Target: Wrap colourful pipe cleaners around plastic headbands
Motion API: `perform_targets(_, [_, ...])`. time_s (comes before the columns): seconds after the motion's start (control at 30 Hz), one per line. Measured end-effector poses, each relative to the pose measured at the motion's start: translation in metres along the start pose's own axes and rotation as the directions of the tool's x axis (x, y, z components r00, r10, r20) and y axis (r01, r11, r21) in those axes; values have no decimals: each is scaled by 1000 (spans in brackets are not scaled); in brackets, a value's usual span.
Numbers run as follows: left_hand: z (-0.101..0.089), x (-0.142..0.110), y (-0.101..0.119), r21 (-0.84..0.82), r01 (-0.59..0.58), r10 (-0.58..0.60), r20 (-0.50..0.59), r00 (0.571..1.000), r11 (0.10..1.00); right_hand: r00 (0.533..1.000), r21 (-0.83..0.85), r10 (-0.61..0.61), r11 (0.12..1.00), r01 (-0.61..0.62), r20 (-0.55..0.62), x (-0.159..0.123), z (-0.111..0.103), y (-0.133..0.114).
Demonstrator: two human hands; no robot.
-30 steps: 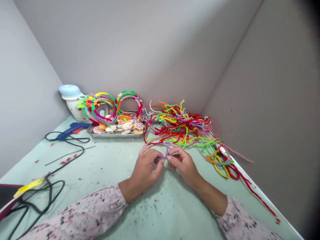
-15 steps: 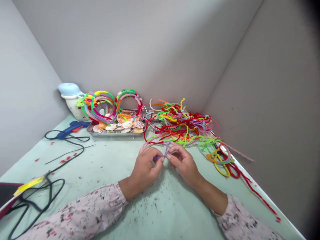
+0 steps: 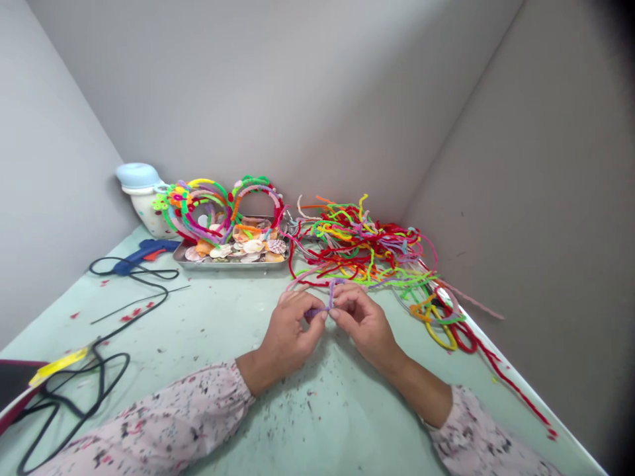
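"Where does the purple fuzzy stem (image 3: 331, 295) lie from the hands?"

"Right between them, above the worktop (image 3: 208, 330); it makes a bend just by the two thumb tips, one leg running sideways into the left hand (image 3: 290, 337), the other pointing away from the person, past the right hand's (image 3: 367, 327) curled index finger."

"So which hand is nearer?"

"For the sideways leg, the left; for the leg that points away, the right, as its far end curves over towards those fingers; the bend itself sits about midway."

"And how are the fingers set?"

"The left thumb and forefinger pinch the sideways leg; the right thumb and bent fingers close in at the bend, seemingly pinching it too, though I cannot tell how firmly; the thumb tips are almost touching."

"What lies about them?"

"Just beyond, a pale pink strand (image 3: 297, 280) arcs behind the left fingers, and I cannot tell whether it joins the purple one; farther off, a tangled heap of coloured stems (image 3: 357, 248); to the left of that, a metal tray (image 3: 233, 266) of shells (image 3: 253, 246) with wrapped hoops (image 3: 178, 197) standing at it; then a blue glue gun (image 3: 129, 264)."

"Anything different from the first frame?"

"Little; the far end of the purple stem shows a clearer curve to the right, and the right fingers sit a touch more tucked; the left hand keeps nearly the same pose; the tray appears slightly higher in the view."
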State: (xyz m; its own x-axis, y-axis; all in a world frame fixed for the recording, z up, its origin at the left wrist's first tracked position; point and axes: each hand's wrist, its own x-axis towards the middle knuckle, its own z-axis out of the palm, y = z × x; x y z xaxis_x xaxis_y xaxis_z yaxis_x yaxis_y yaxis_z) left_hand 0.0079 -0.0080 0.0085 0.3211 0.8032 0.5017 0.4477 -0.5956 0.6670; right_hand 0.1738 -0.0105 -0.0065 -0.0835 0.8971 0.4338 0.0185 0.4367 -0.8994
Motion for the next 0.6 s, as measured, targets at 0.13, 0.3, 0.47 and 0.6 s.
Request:
perform_targets(0.13, [0, 0, -1, 2, -6, 6, -17, 1000, 1000, 999, -26, -32, 999, 32, 11, 1, 0, 4])
perform_targets(0.3, [0, 0, -1, 8, -21, 21, -39, 999, 1000, 1000, -67, 3, 998, -2, 15, -1, 0, 8])
perform_targets(0.47, [0, -1, 0, 2, -13, 13, -61, 998, 1000, 995, 18, 95, 995, -96, 36, -6, 0, 8])
perform_targets(0.6, [0, -1, -1, 1, 5, -5, -75, 997, 1000, 982, 64, 175, 982, -180, 72, -6, 0, 4])
